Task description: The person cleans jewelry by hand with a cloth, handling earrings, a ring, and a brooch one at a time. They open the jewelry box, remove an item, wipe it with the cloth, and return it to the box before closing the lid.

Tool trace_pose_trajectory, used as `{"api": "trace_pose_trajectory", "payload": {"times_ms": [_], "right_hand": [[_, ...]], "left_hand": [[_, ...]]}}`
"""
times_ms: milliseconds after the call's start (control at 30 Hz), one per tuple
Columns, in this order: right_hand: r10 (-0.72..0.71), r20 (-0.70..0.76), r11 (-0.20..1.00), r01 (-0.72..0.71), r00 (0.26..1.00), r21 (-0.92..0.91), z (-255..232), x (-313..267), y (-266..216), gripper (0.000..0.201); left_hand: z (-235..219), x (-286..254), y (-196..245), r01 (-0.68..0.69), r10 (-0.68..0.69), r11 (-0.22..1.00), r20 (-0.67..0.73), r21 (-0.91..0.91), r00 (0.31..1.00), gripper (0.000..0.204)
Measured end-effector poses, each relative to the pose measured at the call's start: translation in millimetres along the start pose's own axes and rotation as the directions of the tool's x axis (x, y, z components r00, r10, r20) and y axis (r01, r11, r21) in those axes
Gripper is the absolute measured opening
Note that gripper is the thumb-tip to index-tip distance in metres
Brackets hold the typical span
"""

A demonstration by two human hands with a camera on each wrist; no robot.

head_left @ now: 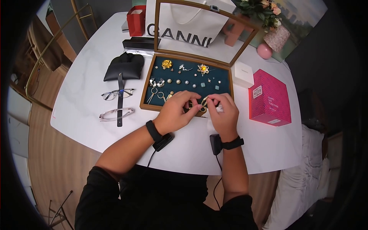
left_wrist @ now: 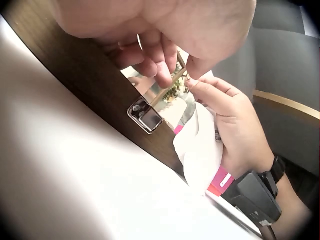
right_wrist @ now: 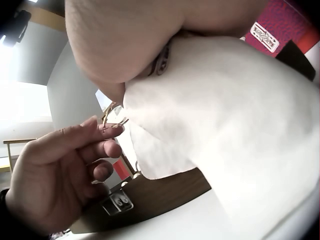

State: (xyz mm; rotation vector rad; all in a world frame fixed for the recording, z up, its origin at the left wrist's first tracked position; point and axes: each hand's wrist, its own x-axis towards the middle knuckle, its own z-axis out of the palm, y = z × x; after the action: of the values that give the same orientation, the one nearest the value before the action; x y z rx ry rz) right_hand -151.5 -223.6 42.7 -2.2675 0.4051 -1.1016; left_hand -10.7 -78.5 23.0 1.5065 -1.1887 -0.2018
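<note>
My left hand (head_left: 174, 111) and right hand (head_left: 225, 117) meet over the front edge of a wooden jewelry case (head_left: 147, 105). Between their fingertips is a gold hoop-shaped piece (head_left: 204, 102). In the right wrist view, the left thumb and forefinger pinch the gold piece (right_wrist: 107, 112). A white cloth (right_wrist: 210, 110) hangs from my right hand (right_wrist: 135, 40), which grips it; the left wrist view also shows the cloth (left_wrist: 200, 145) below that hand's fingers. Earrings and brooches sit in rows on the case's dark green lining (head_left: 188, 94).
The case's glass lid stands raised, its frame (head_left: 245, 48) before a white bag (head_left: 184, 27). Left are two pairs of glasses (head_left: 117, 113) and a black pouch (head_left: 124, 68). Right are a white box (head_left: 243, 74) and a pink box (head_left: 271, 99). A metal clasp (left_wrist: 145, 115) is on the case's front.
</note>
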Motion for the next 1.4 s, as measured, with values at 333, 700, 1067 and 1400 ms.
{"api": "trace_pose_trajectory", "payload": {"times_ms": [333, 700, 1067, 1400], "right_hand": [[0.044, -0.016, 0.983, -0.040, 0.999, 0.178, 2, -2, 11, 0.016], [0.158, 0.008, 0.875, -0.143, 0.987, 0.463, 24, -16, 11, 0.025], [0.146, 0.099, 0.876, -0.175, 0.984, 0.450, 26, -15, 10, 0.009], [0.381, 0.251, 0.681, -0.454, 0.890, 0.575, 14, -16, 8, 0.009]], "left_hand": [[0, 0, -12, 0.044, -0.041, 0.995, 0.039, -0.087, 0.998, 0.009], [3, -6, -10, -0.096, 0.098, 0.995, 0.150, -0.023, 0.984, 0.013], [2, -8, -3, -0.105, 0.143, 0.980, 0.227, -0.170, 0.963, 0.012], [3, -10, 4, -0.273, 0.293, 0.955, 0.206, -0.120, 0.934, 0.011]]}}
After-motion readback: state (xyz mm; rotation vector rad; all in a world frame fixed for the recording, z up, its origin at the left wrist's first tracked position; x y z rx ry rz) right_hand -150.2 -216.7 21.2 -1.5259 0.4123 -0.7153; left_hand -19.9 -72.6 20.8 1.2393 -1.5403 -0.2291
